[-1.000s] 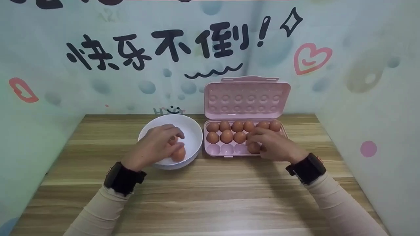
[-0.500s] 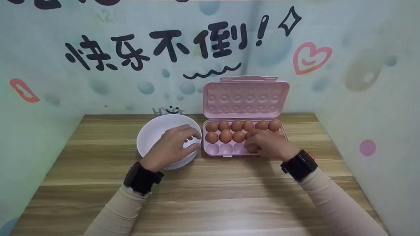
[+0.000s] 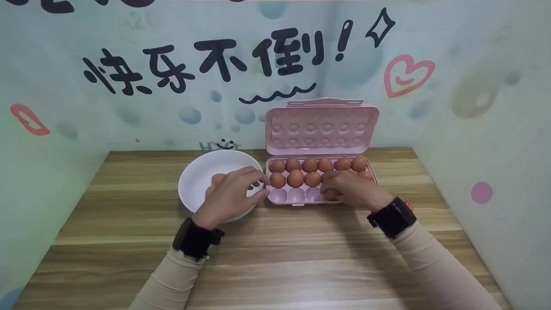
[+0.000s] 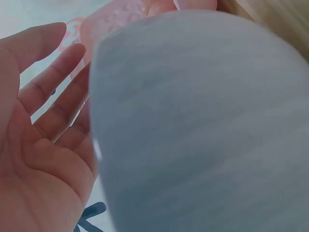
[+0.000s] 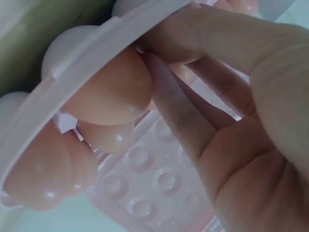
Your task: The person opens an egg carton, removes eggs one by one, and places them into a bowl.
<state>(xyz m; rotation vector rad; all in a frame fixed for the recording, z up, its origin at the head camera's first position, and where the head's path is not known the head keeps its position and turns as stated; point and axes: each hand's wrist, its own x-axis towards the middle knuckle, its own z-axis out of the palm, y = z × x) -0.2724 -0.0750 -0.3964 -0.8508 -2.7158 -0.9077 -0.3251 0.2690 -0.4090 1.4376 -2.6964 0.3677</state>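
In the head view my left hand reaches over the right side of a white bowl, fingers loosely spread and nothing between them. Brown eggs show inside the bowl, partly behind that hand. The bowl's pale outer wall fills much of the left wrist view, beside the bare palm. My right hand pinches a brown egg in the front row of a pink egg carton. Its fingers hide part of the egg and the cups further right. In the right wrist view another egg lies close to the fingertips.
The carton's lid stands raised against the back wall. Several eggs fill the two rear rows, and the front row's left cups hold none. Bowl and carton stand side by side at the wooden table's far edge.
My left hand has moved right across the bowl to its rim, uncovering eggs on the left side. The right hand stays at the same front-row egg, its wrist slightly further left.
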